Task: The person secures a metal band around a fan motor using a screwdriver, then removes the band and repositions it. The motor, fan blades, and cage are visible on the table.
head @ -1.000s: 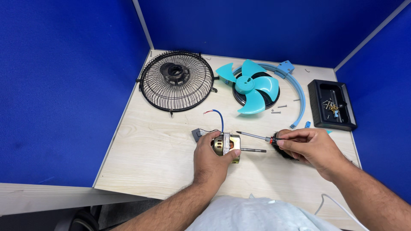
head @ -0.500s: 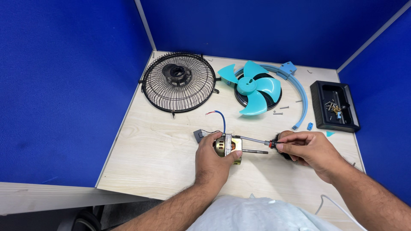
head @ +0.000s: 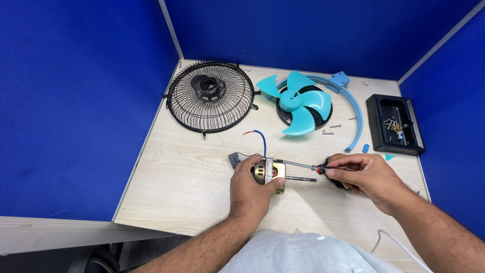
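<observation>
My left hand [head: 251, 188] grips a small brass-coloured fan motor [head: 269, 172] just above the wooden table [head: 177, 177]; the motor's steel shaft [head: 301, 179] points right. Red and blue wires [head: 257, 137] and a small grey block [head: 234, 159] trail from its left side. My right hand [head: 365, 174] holds a screwdriver [head: 303, 165] by its black handle, and the metal tip rests against the motor's top right edge.
A black wire fan guard [head: 210, 96] lies at the back left. A turquoise fan blade [head: 298, 103] lies on a second guard, ringed by a blue curved band [head: 354, 108]. A black tray [head: 395, 124] with screws sits at the right. Loose screws [head: 331, 129] lie nearby.
</observation>
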